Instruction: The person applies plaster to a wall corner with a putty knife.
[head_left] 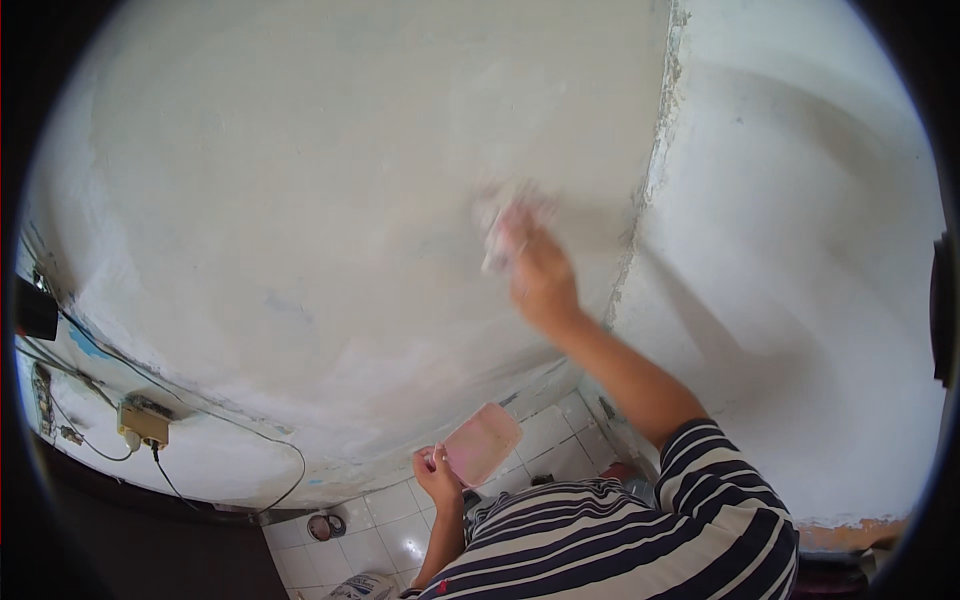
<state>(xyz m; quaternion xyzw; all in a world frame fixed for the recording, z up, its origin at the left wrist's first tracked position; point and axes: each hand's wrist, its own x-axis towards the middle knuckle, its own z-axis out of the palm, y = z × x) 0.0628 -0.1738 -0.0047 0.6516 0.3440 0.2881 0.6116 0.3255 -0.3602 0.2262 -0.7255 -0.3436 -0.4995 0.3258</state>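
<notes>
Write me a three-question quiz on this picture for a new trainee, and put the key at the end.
1. Multiple choice: what colour is the tray in the left hand? (a) blue (b) pink (c) green
2. True or false: in front of the wall, the right hand is raised higher than the left hand.
3. Fill in the gap: the floor is laid with white ____.

Key:
1. b
2. True; it holds what looks like a cloth, though blurred.
3. tiles

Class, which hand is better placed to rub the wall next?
Probably the right hand: it holds a pale, cloth-like thing at the wall, while the left hand grips a pink tray lower down.
</notes>
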